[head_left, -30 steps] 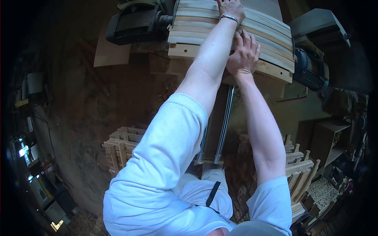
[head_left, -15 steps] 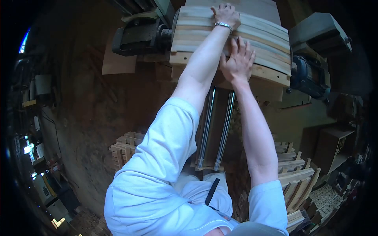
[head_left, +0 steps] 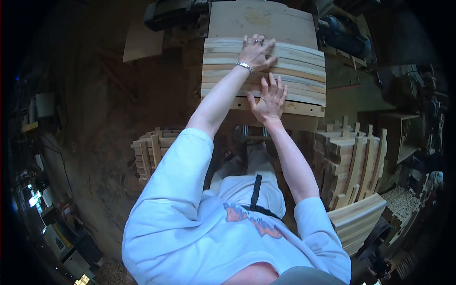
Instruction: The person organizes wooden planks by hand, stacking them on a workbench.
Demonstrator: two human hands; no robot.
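Fingers (head_left: 272, 83) spread wide, gripping nothing: your left hand (head_left: 256, 53) lies farther, your right hand (head_left: 270, 102) nearer, both palm-down on the boards (head_left: 301, 72), presumably to keep the row together. Boards sit side by side on the table (head_left: 289, 23), apparently for flat support. Right: box (head_left: 398, 141), contents too dark to tell.

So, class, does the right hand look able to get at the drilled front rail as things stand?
Probably yes: the right hand spreads over the wooden strips, its heel above the drilled front rail, whose right stretch looks uncovered.
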